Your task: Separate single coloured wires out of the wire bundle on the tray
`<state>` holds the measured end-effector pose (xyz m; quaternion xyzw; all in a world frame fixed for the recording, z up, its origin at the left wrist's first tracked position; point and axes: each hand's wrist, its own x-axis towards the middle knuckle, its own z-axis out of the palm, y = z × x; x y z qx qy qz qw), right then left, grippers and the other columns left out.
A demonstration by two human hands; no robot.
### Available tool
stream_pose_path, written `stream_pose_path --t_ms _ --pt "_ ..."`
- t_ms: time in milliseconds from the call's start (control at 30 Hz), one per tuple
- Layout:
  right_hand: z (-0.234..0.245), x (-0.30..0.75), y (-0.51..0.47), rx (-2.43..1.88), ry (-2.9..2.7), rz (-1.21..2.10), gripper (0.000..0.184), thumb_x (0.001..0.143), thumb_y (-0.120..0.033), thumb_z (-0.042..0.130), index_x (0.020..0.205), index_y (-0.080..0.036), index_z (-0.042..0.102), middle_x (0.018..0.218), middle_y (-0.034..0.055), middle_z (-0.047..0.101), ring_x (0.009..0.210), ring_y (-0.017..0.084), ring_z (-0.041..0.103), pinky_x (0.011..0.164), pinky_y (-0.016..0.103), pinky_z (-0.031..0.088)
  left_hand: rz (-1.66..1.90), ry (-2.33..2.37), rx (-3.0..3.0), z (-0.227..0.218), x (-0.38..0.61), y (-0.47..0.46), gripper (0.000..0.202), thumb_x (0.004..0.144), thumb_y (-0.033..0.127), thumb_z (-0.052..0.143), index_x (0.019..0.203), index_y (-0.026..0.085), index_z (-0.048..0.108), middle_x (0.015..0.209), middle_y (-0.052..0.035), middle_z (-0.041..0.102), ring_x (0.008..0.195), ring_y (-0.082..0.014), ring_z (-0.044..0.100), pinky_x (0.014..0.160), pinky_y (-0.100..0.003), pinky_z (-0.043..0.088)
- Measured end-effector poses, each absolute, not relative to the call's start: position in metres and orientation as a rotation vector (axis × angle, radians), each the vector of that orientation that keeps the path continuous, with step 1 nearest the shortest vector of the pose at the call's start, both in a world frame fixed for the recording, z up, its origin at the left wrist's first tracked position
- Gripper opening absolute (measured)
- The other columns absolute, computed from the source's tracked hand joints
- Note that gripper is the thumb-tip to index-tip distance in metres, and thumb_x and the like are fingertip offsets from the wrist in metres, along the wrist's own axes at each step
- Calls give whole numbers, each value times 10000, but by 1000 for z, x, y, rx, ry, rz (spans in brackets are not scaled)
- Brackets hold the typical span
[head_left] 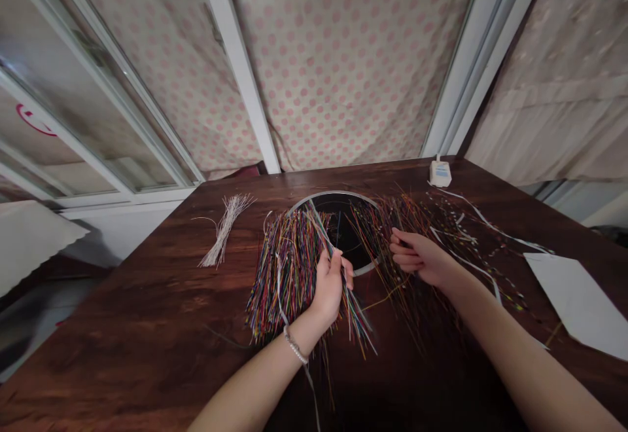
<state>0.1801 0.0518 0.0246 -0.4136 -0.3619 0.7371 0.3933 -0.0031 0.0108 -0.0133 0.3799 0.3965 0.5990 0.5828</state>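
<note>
Roughly mid-table, the left hand [328, 286] closes tightly around a thin bunch of multicoloured insulated wires [354, 307], slanting far-left to near-right, beside a round metal-rimmed hole [343, 198] in the dark wooden table [122, 334]; the right hand [420, 258] curls narrowly near loose red-brown wires [392, 222], its hold unclear.

my left hand [330, 285] is closed, its fingers curled in toward the palm and the thumb lying up along the top. my left forearm [255, 386] rises from the bottom edge of my view and slants up and to the right, and my left wrist [301, 327] bends only slightly. my right hand [422, 258] sits near the left one without touching it, back turned up. its fingers [405, 249] are bunched and half curled, pointing left toward the other hand, and the thumb is hidden. my right forearm [520, 353] reaches in from the lower right, slanting up and left.
</note>
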Motion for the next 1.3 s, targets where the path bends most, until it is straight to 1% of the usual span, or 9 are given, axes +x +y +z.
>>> stream_pose_path --t_ms 167,333,467,633,833,1033,1133,1233,1300 --pt "13 194 67 -1329 -982 1278 186 653 -219 661 730 -165 500 450 -105 304 326 8 221 286 130 123 1283 878 913 -11 -1 8 302 785 469 520 846 194 411 506 101 380 316 -18 242 313 -141 191" --pt "9 201 75 -1185 -872 1409 233 599 8 558 790 -127 563 679 32 607 447 44 464 331 132 356 1261 859 866 -10 -2 7 303 778 460 536 846 187 423 485 104 313 344 -19 208 327 -135 160" --pt "11 204 73 -1037 -817 1520 321 600 56 544 864 -121 581 876 105 662 749 133 633 604 194 544 1261 848 829 -11 -4 7 284 784 439 537 846 184 430 487 101 292 360 -21 205 335 -136 141" --pt "9 202 71 -1003 -922 1470 312 643 -59 624 947 -105 577 931 139 661 926 212 624 840 333 519 1261 826 817 -11 -3 7 274 785 434 536 845 188 429 490 99 301 361 -22 208 339 -137 148" --pt "-2 186 68 -1352 -1365 471 341 697 -204 594 1034 -161 609 1063 111 606 999 239 569 924 443 428 1236 868 901 -10 -1 7 286 785 439 532 872 184 432 487 101 318 357 -25 209 333 -138 158" --pt "-13 157 48 -1465 -1696 145 368 680 -201 572 1038 -130 617 1229 176 476 1149 321 430 954 502 355 1187 864 998 -12 0 8 262 805 406 507 914 184 422 489 102 374 337 -20 209 329 -140 154" --pt "-10 146 41 -1362 -1678 226 305 700 -212 566 995 -152 615 1242 160 472 1173 311 406 963 495 339 1184 880 1025 -14 1 8 231 820 384 488 917 188 414 491 103 386 334 -20 212 332 -140 155" --pt "-5 136 35 -1203 -1521 769 202 757 -336 546 867 -173 592 942 109 626 889 228 592 752 396 493 1163 874 1075 -15 2 7 217 831 383 469 909 191 403 500 103 393 335 -17 225 341 -139 169" --pt "-2 129 32 -1142 -1373 1099 250 728 -414 581 782 -170 572 732 56 632 673 174 605 583 312 502 1144 870 1120 -15 3 6 216 833 388 469 881 189 399 510 102 392 341 -14 236 348 -138 179"
